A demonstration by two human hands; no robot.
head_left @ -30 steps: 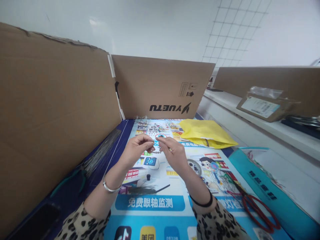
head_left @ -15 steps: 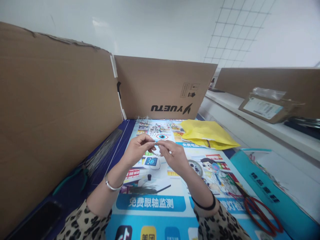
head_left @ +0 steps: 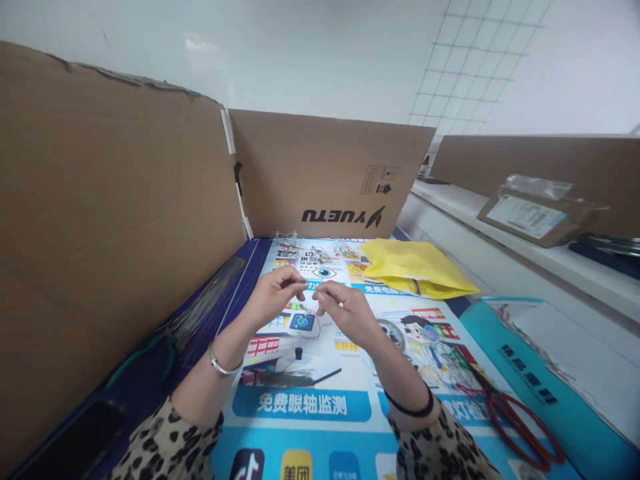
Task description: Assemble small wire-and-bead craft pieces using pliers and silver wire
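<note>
- Beaded strand (head_left: pixel 307 309): in the gap between the two hands, on the near side of the fingertips; long axis roughly left to right, right end slightly nearer
- Right hand (head_left: pixel 346 312) nearer to it: strand runs from these fingertips toward the left; grip narrow, looks closed on the strand's right end
- Left hand (head_left: pixel 277 295): thumb and forefinger in a narrow pinch, just left of the right fingertips, apart from them; cannot tell whether a fine piece is held
- Yellow pouch (head_left: pixel 415 263): far right, lying flat, mouth toward near side; a dark bit at the mouth, too small to identify
- Teal bag (head_left: pixel 530 363): right edge, open, thin tangled strands along its opening
- Red-handled scissors (head_left: pixel 525 430): near right, beside the bag
</note>
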